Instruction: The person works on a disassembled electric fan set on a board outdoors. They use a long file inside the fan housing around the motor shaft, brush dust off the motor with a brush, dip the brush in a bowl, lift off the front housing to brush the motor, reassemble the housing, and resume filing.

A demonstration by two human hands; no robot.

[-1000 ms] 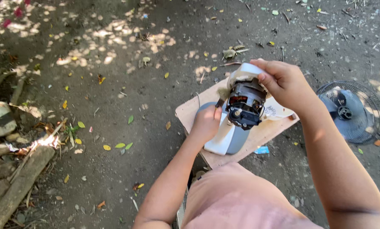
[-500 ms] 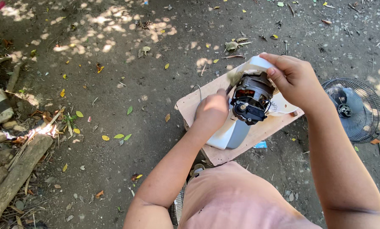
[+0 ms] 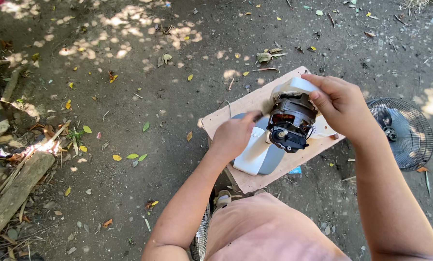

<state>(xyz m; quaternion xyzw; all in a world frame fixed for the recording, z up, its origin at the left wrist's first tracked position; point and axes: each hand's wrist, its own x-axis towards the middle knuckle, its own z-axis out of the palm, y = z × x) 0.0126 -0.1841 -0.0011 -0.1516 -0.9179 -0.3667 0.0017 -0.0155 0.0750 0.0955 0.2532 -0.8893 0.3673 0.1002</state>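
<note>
1. The fan motor is what you've got in hand: dark metal body, copper windings showing through the side, black end cap pointing toward you. It's still sitting in its white housing, and the whole unit is up over the wooden board, not lying flat on it.

2. Your right hand is wrapped over the top and far side of it. The fingers curl down onto the white housing and the thumb presses the motor's side, so that hand is closed around the unit.

3. Your left hand is just left of the motor, curled tight into a narrow pinch. Something thin and dark pokes out past the fingertips toward the motor body; it's too small to tell what it is, or whether it touches the motor.

4. Under both sets of fingers, a white fan base with a grey-blue panel lies on the board.

5. Right of your right wrist, well apart from the board, a round wire fan guard lies on the dirt.

6. Far left of your left hand, logs and stones sit along the edge, with dry leaves scattered across the ground.
</note>
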